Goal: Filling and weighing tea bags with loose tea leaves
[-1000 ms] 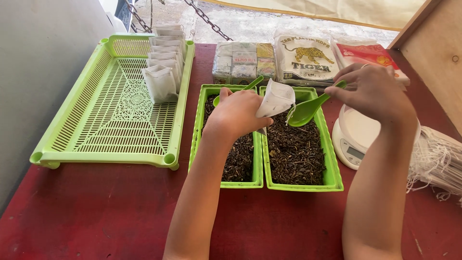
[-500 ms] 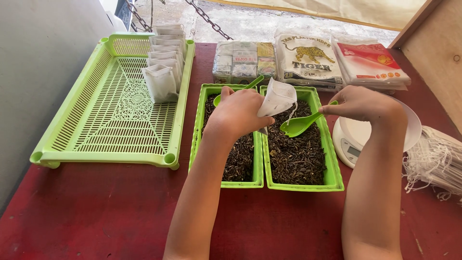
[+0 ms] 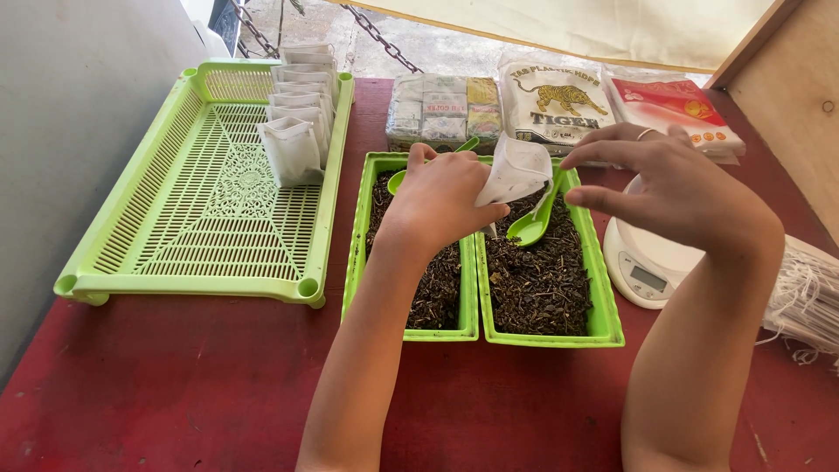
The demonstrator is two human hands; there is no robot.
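Hands meet above two green tubs of dark dried leaves on a red worktop (image 3: 175, 385). The left hand (image 3: 441, 201) is closed around a small white paper pouch (image 3: 517, 170), pinching its lower edge and holding it tilted over the right tub (image 3: 603, 319), with its mouth turned toward the other hand. The right hand (image 3: 677, 188) is loosely open, its fingers (image 3: 603, 153) spread and reaching to the pouch's top edge; whether they actually grip it cannot be told. A green scoop (image 3: 531, 225) lies in the right tub on the leaves, just below the pouch, with no hand on it. A second green scoop (image 3: 461, 147) pokes out behind the left hand in the left tub (image 3: 354, 262). A white kitchen scale (image 3: 642, 267) sits just right of the tubs, partly under the right wrist. A large green slotted tray (image 3: 201, 218) to the left holds a row of filled white pouches (image 3: 297, 114) at its far end. Flat packets (image 3: 551, 105) are stacked beyond the tubs.
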